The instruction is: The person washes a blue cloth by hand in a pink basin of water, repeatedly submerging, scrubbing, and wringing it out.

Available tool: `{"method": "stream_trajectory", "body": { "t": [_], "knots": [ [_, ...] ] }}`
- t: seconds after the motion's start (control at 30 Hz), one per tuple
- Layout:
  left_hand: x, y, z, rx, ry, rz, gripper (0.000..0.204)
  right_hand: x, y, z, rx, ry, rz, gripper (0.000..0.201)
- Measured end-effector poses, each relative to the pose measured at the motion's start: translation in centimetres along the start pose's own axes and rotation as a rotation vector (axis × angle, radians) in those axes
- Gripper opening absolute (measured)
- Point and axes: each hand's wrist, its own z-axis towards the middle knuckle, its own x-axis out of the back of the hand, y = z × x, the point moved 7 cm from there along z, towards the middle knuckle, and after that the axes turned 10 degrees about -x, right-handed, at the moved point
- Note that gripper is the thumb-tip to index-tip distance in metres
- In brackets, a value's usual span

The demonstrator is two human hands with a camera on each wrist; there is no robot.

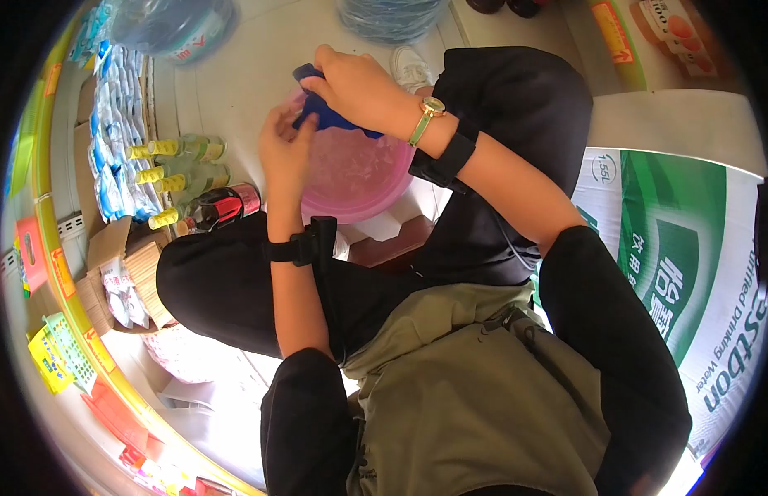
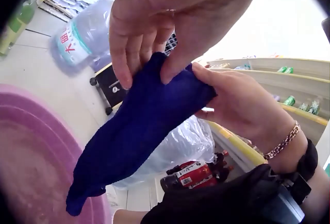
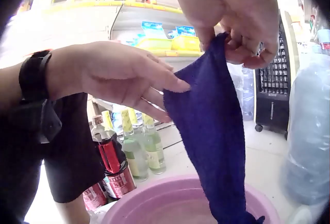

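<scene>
A dark blue cloth hangs down between both hands over a pink basin that holds water. My left hand pinches one upper corner, thumb in front and fingers behind in the right wrist view. At the other corner, my right hand grips the cloth between thumb and fingers. Twisted and narrow, the cloth's lower end dangles by the basin's rim in the left wrist view. Part of the cloth is hidden behind the right hand in the head view.
Glass bottles and a dark bottle with a red label stand left of the basin. Large water jugs are farther out. A green-and-white water pack lies at right. Shelves run along the left.
</scene>
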Motion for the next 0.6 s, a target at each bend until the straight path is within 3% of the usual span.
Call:
{"method": "stream_trajectory", "body": {
  "t": [0.03,0.17,0.23,0.27,0.33,0.4,0.53,0.6],
  "knots": [
    [0.7,-1.2,0.1,0.097,0.038,-0.030,0.022,0.0,0.3,0.1,0.008,0.004,0.014,0.025],
    [2.5,-1.7,0.7,0.028,0.038,0.078,0.017,1.2,1.0,0.4,-0.057,-0.085,-0.059,0.031],
    [4.0,-0.8,0.9,-0.175,0.162,0.194,0.015,1.4,2.4,0.5,-0.079,-0.100,-0.074,0.030],
    [4.6,-0.7,1.0,-0.181,0.168,0.193,0.015,1.6,3.3,0.7,-0.099,-0.112,-0.096,0.030],
    [6.4,-1.3,1.2,-0.003,0.227,0.219,0.015,2.2,3.5,1.2,-0.114,-0.153,-0.177,0.026],
    [7.1,-1.3,2.1,-0.026,0.225,0.256,0.016,3.3,4.3,1.4,-0.210,0.018,-0.225,0.015],
    [5.2,-2.8,4.2,0.041,0.005,0.447,0.021,1.0,5.0,2.0,-0.376,0.019,-0.259,0.012],
    [3.8,-4.6,4.2,0.094,-0.101,0.538,0.026,-1.2,5.9,1.6,-0.437,-0.079,-0.400,0.015]
  ]
}}
